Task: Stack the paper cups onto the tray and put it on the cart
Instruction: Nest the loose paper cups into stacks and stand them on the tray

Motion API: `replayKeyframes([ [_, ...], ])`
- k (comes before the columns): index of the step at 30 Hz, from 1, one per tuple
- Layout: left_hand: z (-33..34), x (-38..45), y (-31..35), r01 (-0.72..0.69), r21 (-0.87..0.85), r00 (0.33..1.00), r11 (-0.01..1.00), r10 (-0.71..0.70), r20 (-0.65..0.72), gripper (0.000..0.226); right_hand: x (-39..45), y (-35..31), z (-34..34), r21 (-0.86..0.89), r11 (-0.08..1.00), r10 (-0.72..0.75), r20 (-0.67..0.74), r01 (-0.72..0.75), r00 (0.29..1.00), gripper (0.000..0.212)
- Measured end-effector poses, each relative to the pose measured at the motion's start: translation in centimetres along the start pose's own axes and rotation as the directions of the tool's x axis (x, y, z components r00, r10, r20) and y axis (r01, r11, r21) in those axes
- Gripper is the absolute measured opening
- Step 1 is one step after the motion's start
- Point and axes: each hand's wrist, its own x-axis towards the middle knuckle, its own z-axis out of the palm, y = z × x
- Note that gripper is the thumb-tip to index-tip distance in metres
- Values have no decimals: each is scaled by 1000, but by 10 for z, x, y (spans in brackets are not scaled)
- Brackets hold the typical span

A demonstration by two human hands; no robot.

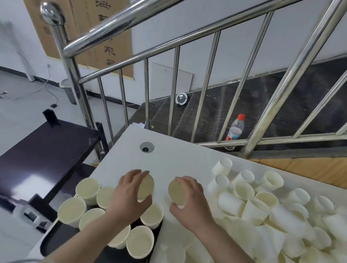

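Sideways, two paper cups meet mouth to mouth above the white table [187,155], long axes level: the left hand [130,191] grips the left cup [146,186], the right hand [192,199] the right cup [177,192]. Fingers hide their walls. Upright cups [88,187] crowd the black tray [54,241], perhaps stacked; loose cups [266,219] sprawl rightward, cut off.

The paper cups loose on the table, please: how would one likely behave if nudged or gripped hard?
Many paper cups lie tipped on their tapered sides, so one would probably roll in a curve. They look thin-walled and light; each hand holds one easily, so a hard squeeze may crush it.
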Motion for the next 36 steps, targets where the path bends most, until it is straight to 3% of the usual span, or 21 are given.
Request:
replayKeyframes([
  [5, -30, -11, -24, 56, 11, 997, 998, -55, -54, 65, -1, -35, 21, 27, 997, -68, 55, 66, 996, 68],
  [11, -62, -11, -76, 147, 34, 988, 989, -145, -49, 67, 10, -79, 54, 58, 997, -57, 103, 51, 993, 69],
  [18, -85, 2, -126, 159, 16, 987, 987, -158, -36, 67, 35, -119, 91, 54, 997, -57, 130, 50, 990, 70],
  [36, -64, 28, -186, 68, 113, 961, 991, -95, 258, 73, 60, -123, 144, -175, 985, 57, 271, -9, 961, 74],
])
